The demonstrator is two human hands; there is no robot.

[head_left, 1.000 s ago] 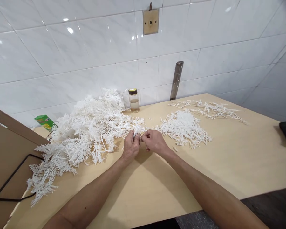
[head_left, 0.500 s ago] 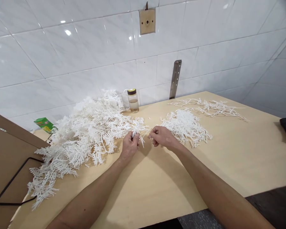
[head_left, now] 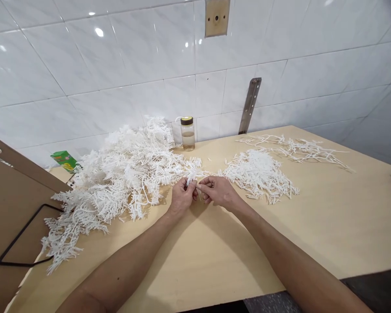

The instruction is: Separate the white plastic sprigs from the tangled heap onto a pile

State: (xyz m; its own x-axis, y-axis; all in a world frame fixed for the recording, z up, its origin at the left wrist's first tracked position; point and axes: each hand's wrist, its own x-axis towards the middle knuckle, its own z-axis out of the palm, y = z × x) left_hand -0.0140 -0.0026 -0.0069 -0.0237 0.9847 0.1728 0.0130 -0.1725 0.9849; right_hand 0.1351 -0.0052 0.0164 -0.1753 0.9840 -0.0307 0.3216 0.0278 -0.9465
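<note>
My left hand (head_left: 182, 198) is closed on a white plastic sprig (head_left: 192, 174) whose fine tips stick up above the thumb. Right beside it, my right hand (head_left: 218, 191) pinches at the lower part of the same sprig, the fingertips of both hands almost meeting. What exactly lies between the right fingers is too small to make out. A large heap of white branched sprigs (head_left: 117, 174) spreads to the left of my hands. To the right lies a low pile of short white pieces (head_left: 259, 174). Beyond it, bare white stems (head_left: 303, 150) lie loosely together.
A bottle with a dark lid (head_left: 188, 134) stands by the tiled wall, and a metal strip (head_left: 250, 106) leans there. At the left are a green box (head_left: 65, 161) and a brown board (head_left: 16, 226) with a black wire frame (head_left: 18, 234). The table's front edge runs below my forearms.
My right hand has moved left to meet my left hand at the sprig; the gap between them has closed. The view has shifted slightly, so the scene sits a little further right.
</note>
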